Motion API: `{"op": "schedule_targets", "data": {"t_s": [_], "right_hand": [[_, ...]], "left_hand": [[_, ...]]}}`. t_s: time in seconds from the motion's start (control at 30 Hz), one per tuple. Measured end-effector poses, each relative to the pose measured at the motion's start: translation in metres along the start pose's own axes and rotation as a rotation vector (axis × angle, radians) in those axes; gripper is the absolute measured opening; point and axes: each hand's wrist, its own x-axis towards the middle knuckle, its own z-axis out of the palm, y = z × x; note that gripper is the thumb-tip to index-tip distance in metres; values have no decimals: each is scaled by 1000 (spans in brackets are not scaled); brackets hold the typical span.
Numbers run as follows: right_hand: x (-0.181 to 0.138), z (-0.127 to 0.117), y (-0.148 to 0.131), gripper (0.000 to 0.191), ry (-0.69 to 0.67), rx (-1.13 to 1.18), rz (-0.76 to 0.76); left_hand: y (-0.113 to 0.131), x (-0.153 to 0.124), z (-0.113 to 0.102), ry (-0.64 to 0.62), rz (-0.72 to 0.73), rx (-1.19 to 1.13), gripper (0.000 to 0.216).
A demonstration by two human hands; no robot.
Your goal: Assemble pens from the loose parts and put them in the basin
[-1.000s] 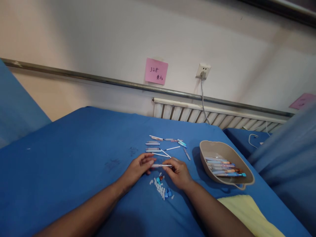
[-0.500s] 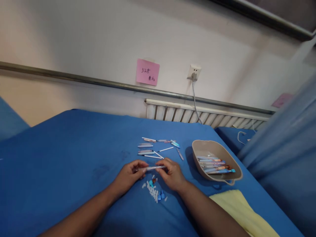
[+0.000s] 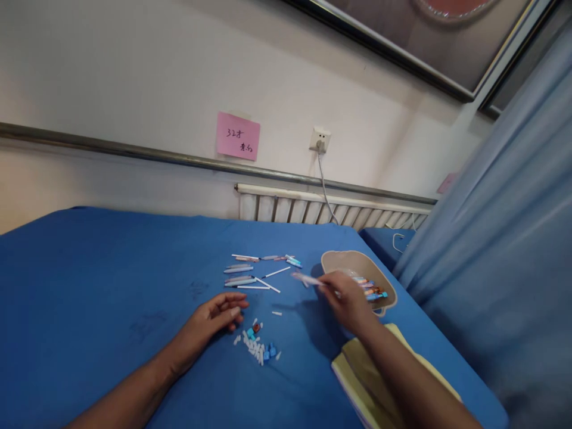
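Observation:
My right hand (image 3: 347, 298) pinches a pale pen (image 3: 308, 279) by one end, in front of the beige basket (image 3: 346, 260). The pen's other end points left over the blue cover. Several pens lie inside the basket, partly hidden by that hand. My left hand (image 3: 222, 314) rests low over the cover with loosely curled fingers apart and nothing in them. Beyond it lie pen barrels (image 3: 240, 280) and thin white refills (image 3: 276, 272). Nearer me is a pile of small white pieces (image 3: 254, 347) with blue caps (image 3: 269, 351). One small white piece (image 3: 277, 313) lies apart from the pile.
A folded yellow cloth (image 3: 370, 381) lies under my right forearm. Along the far side run a radiator (image 3: 286, 207) and a wall rail (image 3: 179, 159), with a plugged-in cable (image 3: 325, 185) hanging down. A blue curtain (image 3: 487, 238) hangs at the right.
My hands have come apart: the right has carried the pen rightward to the basket, while the left has let go and opened. A small white piece now lies on the cover between them. The view has turned right.

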Motion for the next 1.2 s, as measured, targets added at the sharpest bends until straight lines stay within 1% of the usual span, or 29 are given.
{"op": "schedule_targets", "data": {"t_s": [0.07,0.13,0.17,0.2,0.27,0.37,0.5,0.57,0.63,0.67,0.73,0.77,0.83,0.87,0.9,0.93,0.97,1.03,1.1,1.2], "right_hand": [[-7,-31,38,18,-4,-47,82],[-14,-52,72,16,-127,-131,154],[-17,-59,85,17,-195,-157,181],[-19,-63,96,18,-231,-183,202],[-20,-63,109,19,-331,-206,201],[-18,-57,114,18,-407,-241,189],[-15,-54,112,20,-433,-277,201],[-15,-56,106,23,-381,-309,214],[-15,-55,91,24,-258,-323,202],[-14,-52,79,23,-181,-307,182],[-11,-38,46,20,-39,-202,114],[-9,-27,26,19,23,-116,89],[-3,4,-14,18,69,52,67],[1,23,-32,18,67,126,74],[5,43,-45,18,42,190,88],[9,62,-53,17,48,238,127],[13,81,-57,17,79,290,198],[18,112,-50,19,186,415,430],[19,130,-34,25,252,436,513],[15,139,-10,28,306,478,563]], "left_hand": [[0,1,1,24,-13,14,40],[0,1,3,26,-22,37,40],[-1,2,5,22,-22,51,41],[-1,2,5,18,-19,62,41],[-2,3,6,6,-14,72,42],[-4,4,6,-7,-5,69,41],[-6,5,5,-12,0,64,39],[-8,5,6,-8,-3,55,39],[-8,4,7,0,1,48,39],[-8,4,8,10,9,44,38],[-8,3,9,35,44,28,36],[-8,4,9,64,63,10,35],[-8,5,8,168,96,-26,33],[-8,6,7,229,112,-38,33],[-9,7,5,287,129,-44,33],[-10,8,3,327,140,-46,34],[-11,9,0,360,150,-45,35],[-13,11,-5,413,165,-40,36],[-16,12,-10,460,181,-31,37],[-19,13,-13,500,198,3,34]]}}
